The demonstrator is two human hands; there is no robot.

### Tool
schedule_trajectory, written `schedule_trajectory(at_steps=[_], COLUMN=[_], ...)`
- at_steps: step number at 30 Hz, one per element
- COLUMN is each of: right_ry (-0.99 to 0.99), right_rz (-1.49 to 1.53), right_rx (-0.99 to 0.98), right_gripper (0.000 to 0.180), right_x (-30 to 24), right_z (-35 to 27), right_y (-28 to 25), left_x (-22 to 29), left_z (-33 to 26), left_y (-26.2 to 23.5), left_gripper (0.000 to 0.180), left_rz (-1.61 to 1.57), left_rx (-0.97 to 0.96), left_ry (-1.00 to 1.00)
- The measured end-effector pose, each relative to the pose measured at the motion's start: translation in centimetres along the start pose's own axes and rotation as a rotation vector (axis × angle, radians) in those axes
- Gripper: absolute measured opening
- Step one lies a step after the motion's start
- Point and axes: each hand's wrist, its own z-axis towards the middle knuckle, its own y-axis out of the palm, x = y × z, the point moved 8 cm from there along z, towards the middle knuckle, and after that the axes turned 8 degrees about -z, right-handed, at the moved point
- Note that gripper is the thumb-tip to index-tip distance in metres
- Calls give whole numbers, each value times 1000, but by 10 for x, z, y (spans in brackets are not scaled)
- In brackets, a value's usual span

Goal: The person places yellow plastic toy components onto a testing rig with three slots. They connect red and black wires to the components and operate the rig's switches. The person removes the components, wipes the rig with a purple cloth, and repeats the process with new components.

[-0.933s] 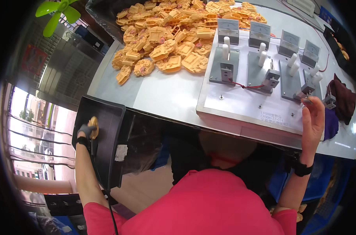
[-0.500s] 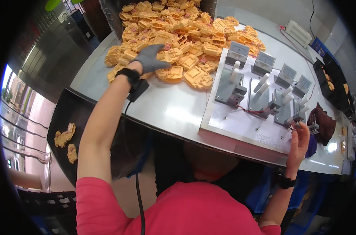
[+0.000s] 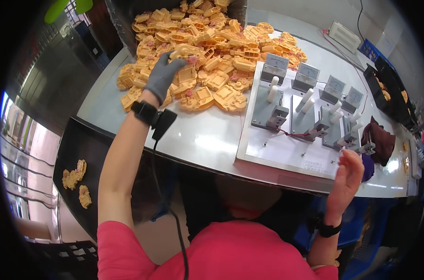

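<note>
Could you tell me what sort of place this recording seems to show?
Probably a factory test or assembly bench: a heap of yellow moulded plastic parts covers the white table, the gloved left hand grips one, and a white board of test fixtures with dial meters sits alongside.

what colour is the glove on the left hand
Grey: the knit glove on the left hand shows best in the head view, gripping a yellow moulded plastic part from the pile.

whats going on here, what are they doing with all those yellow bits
A person's gloved left hand is closed on a yellow plastic part at the pile of yellow parts on the table. The bare right hand hovers open by the white test board of meters and clamps.
</note>
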Motion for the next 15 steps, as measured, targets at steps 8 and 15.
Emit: schedule_trajectory(at_steps=[8, 15], right_ry=[219, 230], right_rz=[276, 347], right_rx=[-383, -400], right_gripper=[53, 50], right_x=[-29, -14], right_z=[16, 14], right_y=[107, 133], left_x=[14, 14], left_z=[-98, -127], left_y=[57, 94], left_gripper=[50, 52], left_rz=[-999, -1228], left_rx=[-227, -268], left_ry=[-339, -392])
